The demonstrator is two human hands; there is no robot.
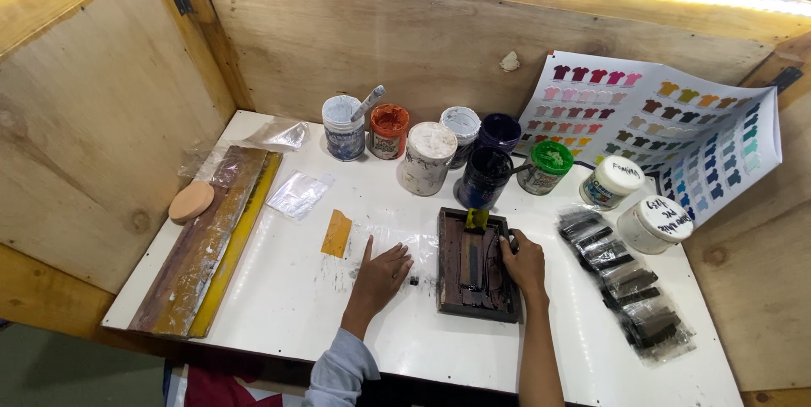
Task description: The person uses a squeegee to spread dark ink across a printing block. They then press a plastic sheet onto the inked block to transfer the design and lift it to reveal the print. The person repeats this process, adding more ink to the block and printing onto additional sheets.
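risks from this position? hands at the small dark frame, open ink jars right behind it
1. The open dark jar stands just behind the frame; a push could tip it.
2. The right hand grips the inky frame edge and may smear the white table.
3. The left hand rests on plastic film, which could slip.

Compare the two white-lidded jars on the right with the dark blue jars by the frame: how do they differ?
The white-lidded jars are closed, pale and squat; the dark blue jars are open, lidless and taller. The white-lidded jars stand by the colour chart, away from both hands; the nearest of the dark blue jars stands just behind the dark frame that the right hand touches. All are round and upright on the white table.
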